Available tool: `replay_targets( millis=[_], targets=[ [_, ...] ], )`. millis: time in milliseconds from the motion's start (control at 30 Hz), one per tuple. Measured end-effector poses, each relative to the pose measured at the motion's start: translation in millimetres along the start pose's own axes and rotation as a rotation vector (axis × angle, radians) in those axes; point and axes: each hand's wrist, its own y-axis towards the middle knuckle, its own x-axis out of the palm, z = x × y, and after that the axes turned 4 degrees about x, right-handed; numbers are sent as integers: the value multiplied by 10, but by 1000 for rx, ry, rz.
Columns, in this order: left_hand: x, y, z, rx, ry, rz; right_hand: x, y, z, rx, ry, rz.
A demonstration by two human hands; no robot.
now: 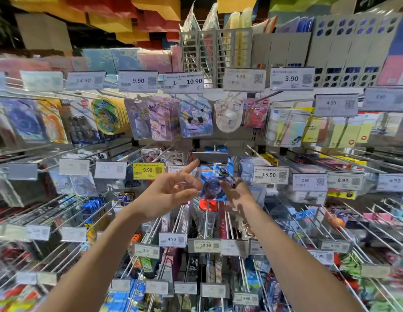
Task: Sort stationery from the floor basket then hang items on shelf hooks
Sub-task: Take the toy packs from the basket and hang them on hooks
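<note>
A blue carded stationery pack (211,184) with a round purple item in its blister hangs at the front of a shelf hook, under a flipped-up price tag holder (210,157). My left hand (171,191) is open, its index finger raised to the left end of that tag holder and its other fingers beside the pack's left edge. My right hand (237,191) pinches the pack at its right side, fingers partly hidden behind the blister. The floor basket is out of view.
Rows of metal hooks (306,233) jut toward me on every side, each ending in a price tag such as 9.99 (148,170) and 15.90 (270,174). Carded goods (196,119) hang above; file racks (215,52) fill the top shelf.
</note>
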Motion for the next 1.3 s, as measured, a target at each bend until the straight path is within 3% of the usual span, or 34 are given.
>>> replay_targets(
  millis=[300, 467, 633, 833, 1000, 1200, 1300],
  targets=[
    [11, -130, -312, -24, 29, -85, 109, 103, 354, 114, -126, 152],
    [84, -125, -380, -60, -72, 28, 78, -186, 572, 58, -326, 117],
    [125, -163, -573, -124, -64, 65, -22, -624, 551, -32, -360, -46],
    [283, -387, -909, -211, 159, 22, -64, -1018, 608, -121, -421, -120],
    [498, -699, -1010, -283, 262, 32, -58, -1304, 734, -240, -524, -286],
    [876, -1383, -1153, -522, 345, 27, -1, -1544, 1040, -332, -652, -535],
    [1226, -1870, -1121, -661, 438, 132, 40, -1720, 1237, -369, -793, -713]
  ],
)
